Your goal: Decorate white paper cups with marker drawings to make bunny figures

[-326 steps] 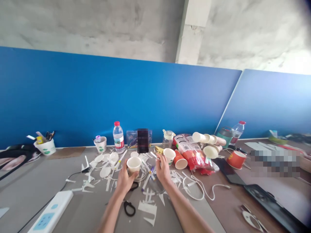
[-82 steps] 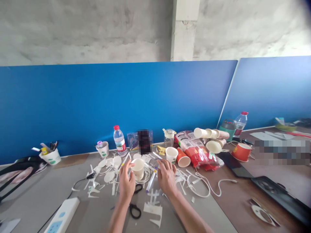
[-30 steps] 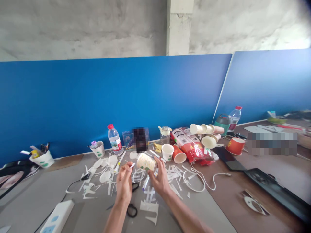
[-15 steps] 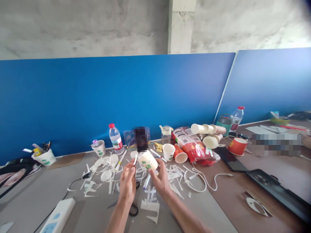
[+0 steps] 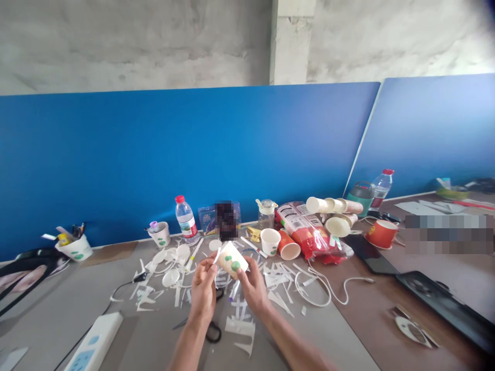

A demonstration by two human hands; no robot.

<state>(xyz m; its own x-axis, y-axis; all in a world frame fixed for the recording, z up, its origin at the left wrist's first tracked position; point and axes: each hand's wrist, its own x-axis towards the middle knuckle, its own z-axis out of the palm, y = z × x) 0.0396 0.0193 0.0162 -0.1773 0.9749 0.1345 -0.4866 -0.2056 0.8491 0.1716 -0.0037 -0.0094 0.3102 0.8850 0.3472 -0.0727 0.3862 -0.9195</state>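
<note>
My right hand [image 5: 253, 287] grips a white paper cup [image 5: 232, 260] with green spots, tilted on its side above the desk. My left hand [image 5: 203, 291] is closed beside it, pinching a small white paper strip [image 5: 216, 255] that touches the cup's rim. Black scissors [image 5: 212, 332] lie on the grey desk just below my wrists, among several cut white paper scraps [image 5: 240, 325] and paper discs [image 5: 170, 277]. Marker pens [image 5: 233, 291] lie under my hands.
Behind stand a water bottle [image 5: 185, 220], paper cups [image 5: 269, 241], an orange cup [image 5: 289, 246], a red snack bag [image 5: 307, 234] and stacked cups [image 5: 334, 206]. A white cable [image 5: 328, 288], dark phone [image 5: 367, 255], power strip [image 5: 93, 342] and blue partition [image 5: 174, 154] surround them.
The cup, which stood upright on the desk under my left hand, has been lifted and tipped on its side in my right hand. My left hand has picked up a paper strip.
</note>
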